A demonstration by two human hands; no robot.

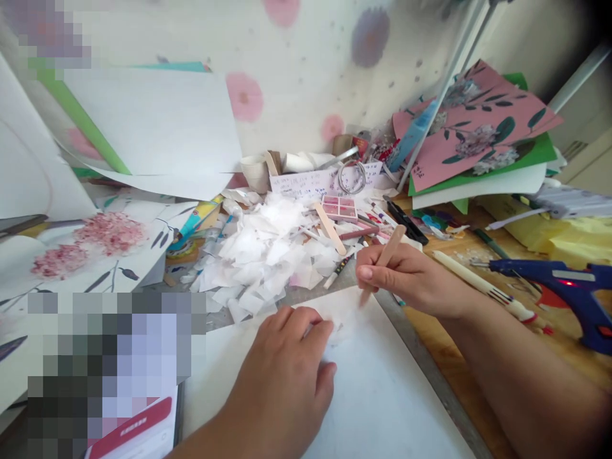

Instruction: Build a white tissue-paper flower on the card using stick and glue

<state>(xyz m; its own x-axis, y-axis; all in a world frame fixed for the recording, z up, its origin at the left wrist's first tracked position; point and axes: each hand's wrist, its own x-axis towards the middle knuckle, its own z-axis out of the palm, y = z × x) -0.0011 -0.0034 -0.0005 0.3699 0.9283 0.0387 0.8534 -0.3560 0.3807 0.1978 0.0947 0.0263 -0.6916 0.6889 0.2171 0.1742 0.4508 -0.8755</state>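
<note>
My right hand (411, 277) grips a flat wooden stick (388, 252) like a pen, its lower tip pressed down on a white sheet (382, 395) in front of me. My left hand (287, 366) lies on the same sheet, fingers curled and pinched over a small white paper scrap near the stick's tip. What the fingertips hold is mostly hidden. A heap of torn white paper pieces (268, 255) lies just beyond both hands.
A blue glue gun (568, 287) lies at the right on the wooden table, a white pen (482, 287) beside it. Pink floral and green papers (478, 127) lean at the back right. Large sheets (153, 127) overhang at left. Small clutter and a wire ring (352, 177) sit behind the heap.
</note>
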